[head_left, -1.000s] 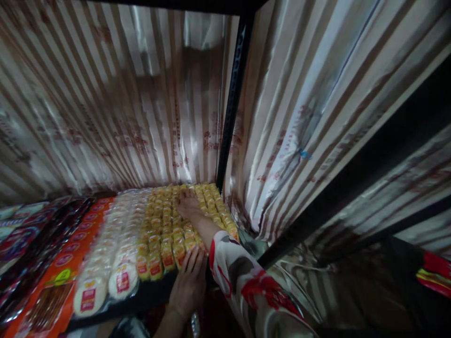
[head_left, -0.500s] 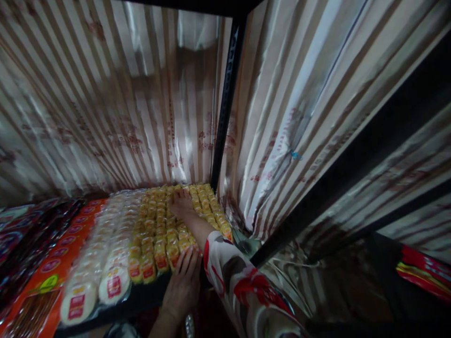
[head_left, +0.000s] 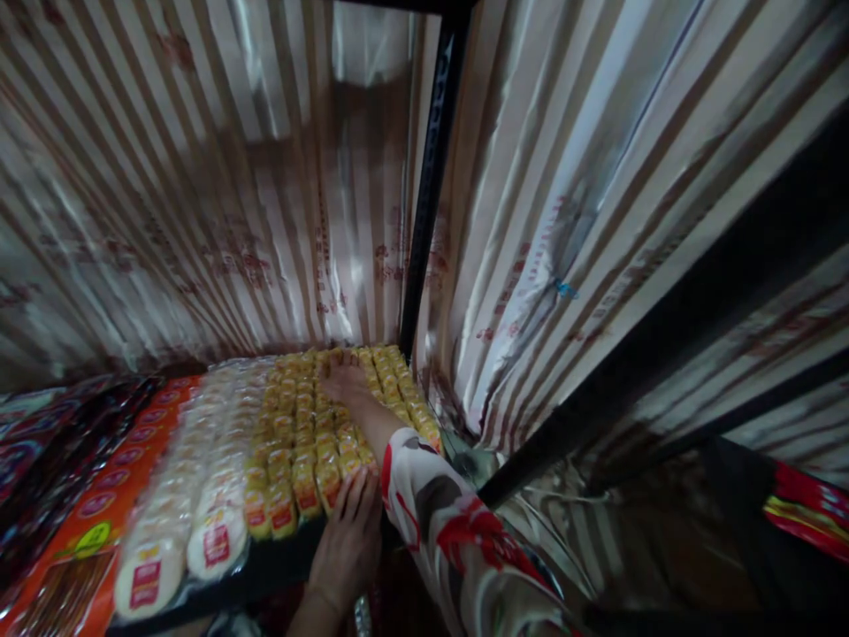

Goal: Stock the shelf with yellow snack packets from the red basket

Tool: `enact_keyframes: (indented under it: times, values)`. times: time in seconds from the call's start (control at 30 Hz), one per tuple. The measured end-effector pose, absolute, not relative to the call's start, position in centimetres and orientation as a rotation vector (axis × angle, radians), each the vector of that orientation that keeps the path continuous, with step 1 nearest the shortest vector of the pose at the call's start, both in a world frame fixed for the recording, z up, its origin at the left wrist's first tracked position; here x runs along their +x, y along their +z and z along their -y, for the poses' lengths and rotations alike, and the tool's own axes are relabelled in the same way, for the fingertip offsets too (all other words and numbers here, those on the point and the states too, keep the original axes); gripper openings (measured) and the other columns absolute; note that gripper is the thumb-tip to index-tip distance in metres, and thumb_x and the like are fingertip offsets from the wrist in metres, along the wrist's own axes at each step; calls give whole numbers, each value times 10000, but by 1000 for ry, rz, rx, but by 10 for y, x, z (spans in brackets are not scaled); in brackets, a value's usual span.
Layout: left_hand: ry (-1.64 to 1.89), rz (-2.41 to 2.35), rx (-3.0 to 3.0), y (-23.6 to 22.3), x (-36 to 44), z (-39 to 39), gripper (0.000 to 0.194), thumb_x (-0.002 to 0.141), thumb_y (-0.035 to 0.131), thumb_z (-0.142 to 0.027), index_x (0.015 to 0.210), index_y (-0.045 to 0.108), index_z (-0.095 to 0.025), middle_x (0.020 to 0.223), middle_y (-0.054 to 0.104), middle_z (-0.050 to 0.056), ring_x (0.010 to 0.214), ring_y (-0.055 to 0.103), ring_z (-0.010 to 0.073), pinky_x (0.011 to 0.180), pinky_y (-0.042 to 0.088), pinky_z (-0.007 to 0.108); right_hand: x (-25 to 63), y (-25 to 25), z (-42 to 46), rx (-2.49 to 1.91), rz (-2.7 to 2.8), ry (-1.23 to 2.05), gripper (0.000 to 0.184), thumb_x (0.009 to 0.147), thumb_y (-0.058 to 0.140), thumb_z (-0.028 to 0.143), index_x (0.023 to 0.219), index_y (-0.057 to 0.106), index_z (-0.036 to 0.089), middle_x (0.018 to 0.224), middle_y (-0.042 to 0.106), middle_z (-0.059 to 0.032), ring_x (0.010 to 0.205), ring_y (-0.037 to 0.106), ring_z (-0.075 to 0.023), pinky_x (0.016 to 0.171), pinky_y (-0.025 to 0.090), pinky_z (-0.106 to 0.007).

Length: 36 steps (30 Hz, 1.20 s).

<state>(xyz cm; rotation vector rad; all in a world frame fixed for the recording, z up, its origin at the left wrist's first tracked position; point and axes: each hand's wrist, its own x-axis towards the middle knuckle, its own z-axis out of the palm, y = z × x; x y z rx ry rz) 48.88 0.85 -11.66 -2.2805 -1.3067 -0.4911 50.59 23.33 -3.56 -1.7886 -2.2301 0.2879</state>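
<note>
Yellow packets [head_left: 306, 487] stand in close rows on a black shelf [head_left: 275, 562], beside white packets [head_left: 216, 541]. Head view: the left hand [head_left: 348, 531] lies open, fingers extended, against the yellow rows' near end, grasping nothing; the right hand [head_left: 343, 379] rests on the far rows, its grip impossible to tell.

The right hand [head_left: 343, 379] and its forearm conceal part of the yellow packets [head_left: 284, 429]. The left hand [head_left: 349, 535] covers some of the front packets. The red package [head_left: 806, 491] is cut off by the right edge. Print on the striped sheeting [head_left: 345, 203] is illegible.
</note>
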Motion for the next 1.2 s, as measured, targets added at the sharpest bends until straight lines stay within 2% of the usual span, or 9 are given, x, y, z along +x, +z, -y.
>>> enact_keyframes:
  times: [0.13, 0.3, 0.43, 0.53, 0.63, 0.8, 1.07, 1.2]
  values:
    - [-475, 1305, -2300, -118, 488, -9, 510, 829, 470, -337, 1307, 488, -160, 1394, 461, 81, 1340, 303, 250, 1136, 140, 392, 508, -36, -232, -1759, 2234, 353, 601, 896, 330, 510, 1371, 399, 149, 1421, 389, -168, 1316, 320, -312, 1056, 218, -471]
    - [-495, 1324, -2323, -117, 487, -7, 488, 835, 452, -304, 1299, 496, -156, 1399, 458, 86, 1345, 306, 237, 1140, 162, 391, 515, -24, -219, -1611, 2241, 365, 550, 924, 320, 428, 1370, 400, 117, 1469, 337, -126, 1401, 143, -261, 1126, 120, -432]
    - [-483, 1333, -2364, -120, 486, -6, 468, 831, 429, -279, 1264, 530, -133, 1360, 503, 96, 1326, 350, 246, 1134, 198, 409, 532, -18, -175, -1497, 1965, 283, 484, 939, 317, 337, 1352, 425, 111, 1488, 304, -110, 1402, 155, -218, 1135, 172, -395]
    - [-499, 1352, -2391, -123, 486, -6, 447, 824, 439, -261, 1236, 557, -134, 1348, 518, 93, 1327, 355, 250, 1141, 194, 411, 560, -27, -119, -1421, 1757, 241, 456, 936, 288, 270, 1337, 442, 118, 1492, 290, -108, 1410, 130, -206, 1133, 199, -427]
    - [-506, 1353, -2398, -123, 486, -4, 471, 837, 425, -266, 1282, 517, -141, 1394, 469, 97, 1356, 311, 247, 1146, 189, 423, 593, -50, -58, -1348, 1645, 210, 435, 932, 268, 249, 1295, 474, 128, 1491, 281, -113, 1399, 185, -208, 1113, 249, -457]
    - [-553, 1338, -2362, -120, 486, -1, 483, 844, 406, -264, 1294, 504, -116, 1420, 433, 103, 1373, 276, 237, 1149, 184, 413, 635, -95, 2, -1416, 1611, 206, 427, 913, 305, 206, 1295, 483, 136, 1414, 406, -139, 1343, 312, -216, 1077, 321, -455]
    - [-630, 1262, -2326, -121, 486, 0, 462, 832, 419, -220, 1271, 525, -122, 1398, 462, 107, 1365, 295, 234, 1139, 206, 414, 652, -116, 2, -1492, 1752, 315, 545, 812, 371, 83, 1345, 461, 153, 1432, 392, -105, 1310, 353, -221, 1058, 374, -412]
    - [-597, 1252, -2324, -120, 485, 1, 474, 841, 410, -218, 1298, 497, -126, 1422, 429, 108, 1380, 260, 232, 1146, 178, 422, 651, -116, 1, -1503, 1764, 318, 551, 787, 391, 68, 1320, 499, 152, 1412, 405, -124, 1270, 394, -241, 1040, 390, -422]
